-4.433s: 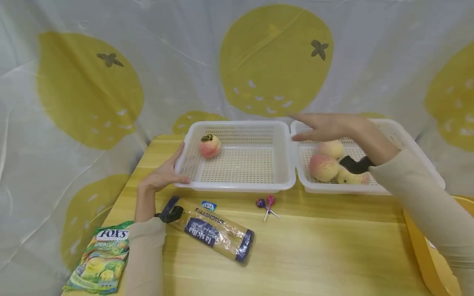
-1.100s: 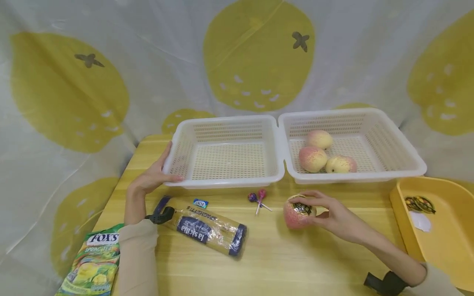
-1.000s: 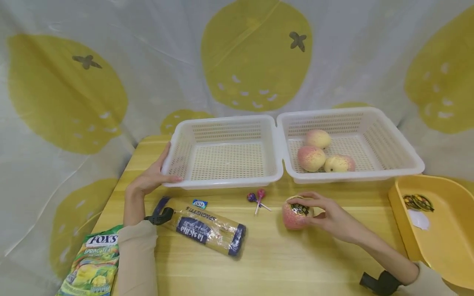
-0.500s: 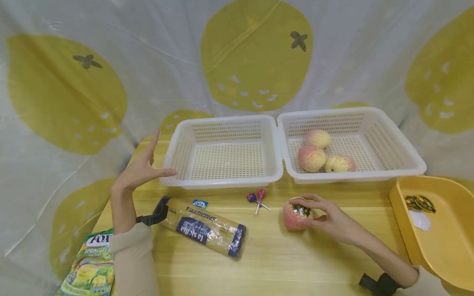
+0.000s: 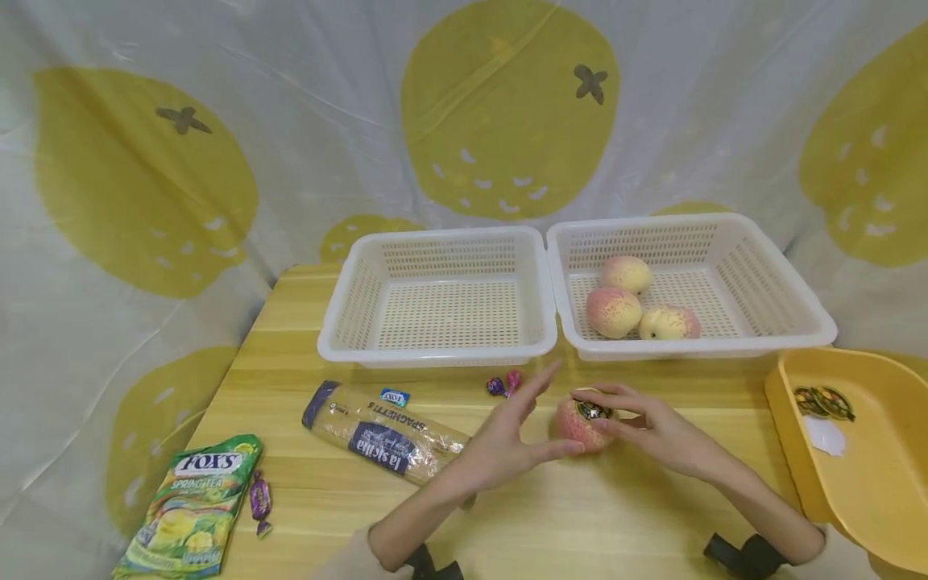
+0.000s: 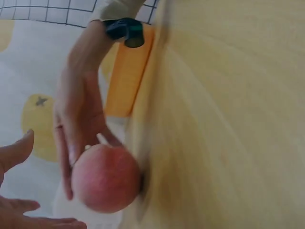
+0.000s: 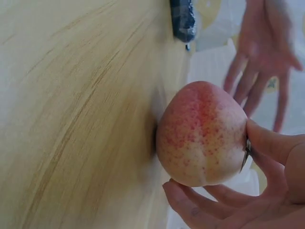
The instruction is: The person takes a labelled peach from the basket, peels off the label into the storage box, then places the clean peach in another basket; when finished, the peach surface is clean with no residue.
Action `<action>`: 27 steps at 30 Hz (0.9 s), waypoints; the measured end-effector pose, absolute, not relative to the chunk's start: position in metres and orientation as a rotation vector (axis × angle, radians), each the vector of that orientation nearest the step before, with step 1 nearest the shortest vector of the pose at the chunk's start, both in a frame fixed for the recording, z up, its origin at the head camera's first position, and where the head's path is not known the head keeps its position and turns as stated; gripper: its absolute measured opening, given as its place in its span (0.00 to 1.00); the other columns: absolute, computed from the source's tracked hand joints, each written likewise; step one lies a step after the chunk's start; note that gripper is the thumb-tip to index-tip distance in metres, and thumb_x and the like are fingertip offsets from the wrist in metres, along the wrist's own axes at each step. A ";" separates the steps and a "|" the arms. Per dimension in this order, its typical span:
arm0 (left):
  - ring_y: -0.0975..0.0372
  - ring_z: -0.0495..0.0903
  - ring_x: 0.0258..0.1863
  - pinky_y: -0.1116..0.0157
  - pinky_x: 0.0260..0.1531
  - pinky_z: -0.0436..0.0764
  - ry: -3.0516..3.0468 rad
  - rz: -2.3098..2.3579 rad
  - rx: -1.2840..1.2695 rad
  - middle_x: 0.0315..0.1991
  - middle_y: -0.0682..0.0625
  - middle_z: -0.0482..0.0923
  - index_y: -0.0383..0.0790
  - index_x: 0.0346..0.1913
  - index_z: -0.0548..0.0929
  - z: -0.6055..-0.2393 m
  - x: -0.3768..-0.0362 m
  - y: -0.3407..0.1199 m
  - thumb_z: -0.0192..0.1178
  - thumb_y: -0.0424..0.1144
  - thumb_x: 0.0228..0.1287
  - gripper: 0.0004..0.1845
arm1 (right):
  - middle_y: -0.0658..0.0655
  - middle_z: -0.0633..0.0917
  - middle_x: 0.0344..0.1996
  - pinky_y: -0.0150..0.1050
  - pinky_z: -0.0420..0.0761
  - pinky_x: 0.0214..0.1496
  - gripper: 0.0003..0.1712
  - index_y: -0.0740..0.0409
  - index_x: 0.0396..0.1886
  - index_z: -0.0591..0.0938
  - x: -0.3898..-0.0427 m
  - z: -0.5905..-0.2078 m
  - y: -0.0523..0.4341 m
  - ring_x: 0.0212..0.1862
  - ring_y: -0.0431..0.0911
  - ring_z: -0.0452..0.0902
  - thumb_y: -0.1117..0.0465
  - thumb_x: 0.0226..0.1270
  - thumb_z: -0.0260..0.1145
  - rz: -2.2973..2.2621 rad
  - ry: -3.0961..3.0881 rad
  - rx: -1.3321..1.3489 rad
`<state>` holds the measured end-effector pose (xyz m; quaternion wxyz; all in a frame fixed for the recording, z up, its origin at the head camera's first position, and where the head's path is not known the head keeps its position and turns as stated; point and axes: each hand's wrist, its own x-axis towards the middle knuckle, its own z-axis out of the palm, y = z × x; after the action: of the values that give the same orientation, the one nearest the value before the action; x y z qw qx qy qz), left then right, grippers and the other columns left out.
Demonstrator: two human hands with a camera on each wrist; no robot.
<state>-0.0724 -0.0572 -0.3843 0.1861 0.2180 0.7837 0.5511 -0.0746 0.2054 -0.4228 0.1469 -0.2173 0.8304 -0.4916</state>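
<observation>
A red and yellow peach [image 5: 573,425] stands on the table, a black and gold label [image 5: 593,409] on its upper side. My right hand [image 5: 663,431] holds the peach, thumb and fingers around it; in the right wrist view the label's dark edge [image 7: 246,155] shows beside the thumb. My left hand [image 5: 500,451] is spread just left of the peach, its thumb close to the fruit; I cannot tell from the head view whether they touch. The left wrist view shows a gap between the left fingers [image 6: 19,205] and the peach [image 6: 106,178].
Behind are two white baskets, left [image 5: 438,358] and right [image 5: 696,348]; the right one holds three peaches [image 5: 614,312]. A yellow bin [image 5: 870,483] with labels stands right. Spaghetti [image 5: 384,443], lollipops [image 5: 496,387], a blue candy [image 5: 395,396], purple candy [image 5: 260,501] and Fox's bag [image 5: 192,507] lie left.
The labelled peach went from the left basket to the table in my right hand. My left hand let go of that basket and moved right, towards the peach, uncovering the purple candy.
</observation>
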 end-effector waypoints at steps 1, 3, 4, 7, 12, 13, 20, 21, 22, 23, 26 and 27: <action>0.52 0.55 0.82 0.47 0.80 0.59 2.188 1.565 0.569 0.84 0.53 0.51 0.59 0.84 0.51 -0.395 -0.072 -0.048 0.72 0.40 0.65 0.51 | 0.70 0.71 0.73 0.51 0.85 0.55 0.24 0.45 0.71 0.79 -0.075 -0.423 0.205 0.70 0.72 0.69 0.56 0.78 0.63 -1.416 2.394 -0.624; 0.50 0.57 0.82 0.48 0.79 0.60 2.162 1.607 0.503 0.83 0.47 0.56 0.50 0.83 0.54 -0.411 -0.073 -0.034 0.71 0.38 0.66 0.48 | 0.69 0.72 0.73 0.47 0.84 0.56 0.24 0.46 0.71 0.79 -0.073 -0.425 0.206 0.70 0.71 0.69 0.56 0.77 0.64 -1.422 2.404 -0.608; 0.50 0.58 0.81 0.50 0.78 0.62 2.142 1.639 0.471 0.82 0.45 0.58 0.47 0.83 0.56 -0.417 -0.073 -0.028 0.70 0.36 0.67 0.46 | 0.68 0.73 0.72 0.45 0.84 0.57 0.24 0.46 0.70 0.79 -0.072 -0.425 0.206 0.71 0.68 0.70 0.55 0.77 0.64 -1.425 2.414 -0.599; 0.50 0.62 0.80 0.57 0.74 0.69 2.102 1.729 0.382 0.78 0.42 0.65 0.38 0.78 0.66 -0.430 -0.075 -0.015 0.69 0.31 0.65 0.39 | 0.65 0.75 0.72 0.46 0.84 0.60 0.24 0.46 0.70 0.80 -0.070 -0.426 0.208 0.72 0.65 0.70 0.55 0.77 0.65 -1.432 2.436 -0.581; 0.50 0.66 0.78 0.63 0.67 0.76 2.056 1.813 0.303 0.75 0.44 0.71 0.42 0.71 0.76 -0.436 -0.077 -0.012 0.70 0.26 0.61 0.34 | 0.60 0.76 0.72 0.66 0.80 0.61 0.24 0.41 0.71 0.79 -0.069 -0.421 0.216 0.70 0.67 0.72 0.54 0.78 0.64 -1.406 2.456 -0.560; 0.49 0.67 0.77 0.64 0.66 0.77 2.044 1.827 0.305 0.75 0.43 0.71 0.42 0.71 0.77 -0.436 -0.078 -0.012 0.70 0.25 0.61 0.34 | 0.59 0.77 0.71 0.66 0.80 0.61 0.24 0.41 0.70 0.79 -0.070 -0.420 0.217 0.69 0.65 0.73 0.54 0.78 0.64 -1.399 2.471 -0.555; 0.48 0.70 0.75 0.68 0.60 0.82 1.998 1.857 0.304 0.74 0.41 0.72 0.39 0.67 0.80 -0.436 -0.080 -0.015 0.69 0.18 0.56 0.34 | 0.54 0.85 0.61 0.35 0.83 0.54 0.18 0.46 0.62 0.85 -0.078 -0.416 0.217 0.55 0.35 0.78 0.55 0.74 0.68 -1.432 2.509 -0.452; 0.49 0.70 0.75 0.67 0.60 0.81 1.997 1.855 0.306 0.74 0.41 0.72 0.39 0.67 0.81 -0.437 -0.080 -0.016 0.69 0.17 0.56 0.34 | 0.54 0.86 0.59 0.33 0.83 0.52 0.17 0.47 0.60 0.86 -0.078 -0.416 0.216 0.54 0.33 0.78 0.55 0.74 0.69 -1.445 2.509 -0.427; 0.49 0.71 0.74 0.67 0.60 0.81 1.993 1.854 0.304 0.74 0.41 0.72 0.38 0.66 0.81 -0.437 -0.081 -0.016 0.69 0.17 0.55 0.34 | 0.54 0.86 0.57 0.32 0.82 0.51 0.16 0.47 0.58 0.87 -0.079 -0.416 0.215 0.53 0.33 0.78 0.54 0.73 0.69 -1.451 2.514 -0.399; 0.49 0.71 0.74 0.66 0.61 0.81 1.999 1.853 0.309 0.73 0.40 0.72 0.38 0.66 0.81 -0.437 -0.081 -0.016 0.69 0.17 0.55 0.34 | 0.53 0.87 0.56 0.32 0.82 0.50 0.15 0.47 0.56 0.87 -0.079 -0.415 0.214 0.52 0.33 0.78 0.54 0.72 0.70 -1.457 2.521 -0.370; 0.50 0.72 0.73 0.66 0.61 0.81 2.005 1.841 0.325 0.73 0.41 0.72 0.37 0.65 0.82 -0.438 -0.082 -0.017 0.71 0.18 0.54 0.33 | 0.52 0.87 0.51 0.32 0.82 0.47 0.13 0.48 0.51 0.88 -0.081 -0.414 0.212 0.48 0.34 0.78 0.54 0.71 0.72 -1.452 2.552 -0.320; 0.50 0.72 0.73 0.66 0.61 0.82 2.012 1.836 0.330 0.73 0.42 0.73 0.38 0.65 0.82 -0.438 -0.082 -0.017 0.71 0.18 0.54 0.33 | 0.52 0.87 0.49 0.32 0.82 0.46 0.12 0.49 0.50 0.89 -0.082 -0.413 0.211 0.46 0.35 0.78 0.54 0.70 0.72 -1.451 2.562 -0.323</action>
<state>-0.0819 -0.0174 -0.4380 0.1978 0.1180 0.7188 0.6559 -0.0821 0.2109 -0.4134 0.0895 -0.1085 0.8615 -0.4879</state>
